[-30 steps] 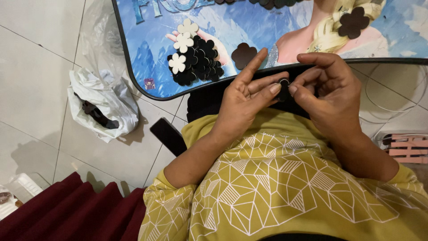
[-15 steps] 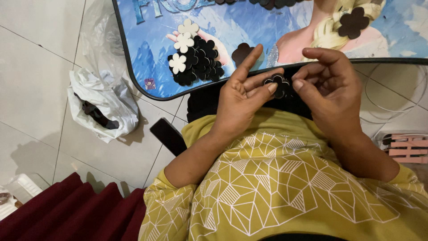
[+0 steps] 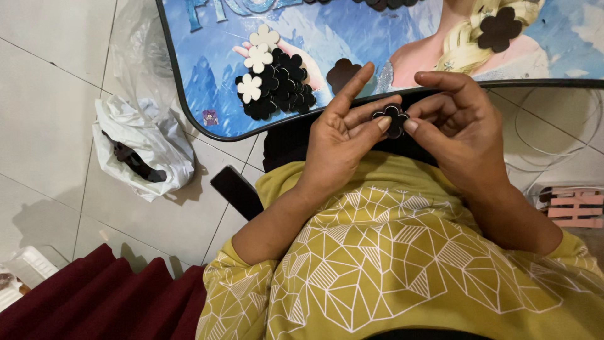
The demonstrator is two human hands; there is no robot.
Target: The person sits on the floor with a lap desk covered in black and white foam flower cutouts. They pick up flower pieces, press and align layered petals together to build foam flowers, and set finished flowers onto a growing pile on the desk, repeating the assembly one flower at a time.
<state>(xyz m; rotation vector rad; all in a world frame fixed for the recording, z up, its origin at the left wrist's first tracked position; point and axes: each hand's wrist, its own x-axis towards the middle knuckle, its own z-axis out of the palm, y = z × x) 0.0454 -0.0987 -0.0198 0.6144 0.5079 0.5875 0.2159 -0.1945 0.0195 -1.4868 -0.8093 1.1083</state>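
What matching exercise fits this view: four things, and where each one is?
Things:
1. black flower
2. flower pile
3. white bag
4. pink rack

Places:
A. on the floor, left of the table
B. on the floor at the right edge
C. pinched between left hand and right hand
D. on the picture table

Pairs: 1-C, 2-D, 3-A, 4-B

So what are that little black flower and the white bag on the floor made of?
The black flower, pinched between both hands, looks like matte foam or felt: flat, dull, cleanly cut petals, though I can't be sure. The white bag looks like thin plastic: crumpled, slightly shiny folds.
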